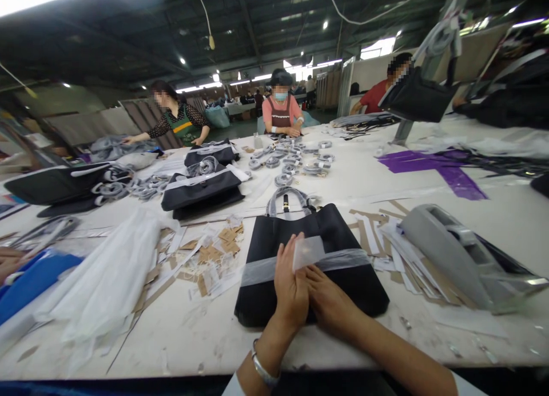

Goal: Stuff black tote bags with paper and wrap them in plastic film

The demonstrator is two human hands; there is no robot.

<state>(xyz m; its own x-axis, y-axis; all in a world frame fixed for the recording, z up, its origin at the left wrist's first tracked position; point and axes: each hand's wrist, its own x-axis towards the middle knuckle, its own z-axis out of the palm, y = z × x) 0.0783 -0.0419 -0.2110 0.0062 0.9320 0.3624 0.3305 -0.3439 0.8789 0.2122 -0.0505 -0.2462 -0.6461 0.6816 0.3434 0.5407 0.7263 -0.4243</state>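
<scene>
A black handbag (266,236) lies flat on the table in front of me, its handles (295,197) wrapped in pale film and pointing away. A band of translucent film (259,270) crosses its front. Above the bag, my left hand (290,281), with a silver bangle at the wrist, holds a small translucent white sheet (309,252) along its palm side. My right hand (328,297) presses against the left one, its fingers closed at the sheet's lower edge. The fingertips are partly hidden where the hands meet.
White tissue (115,270) and scattered brown tags (223,244) lie left. Right are paper strips (412,264) and a grey tape dispenser (446,253). More black bags (201,193), coiled straps (291,161) and purple film (412,162) lie farther back. Several people work around the table.
</scene>
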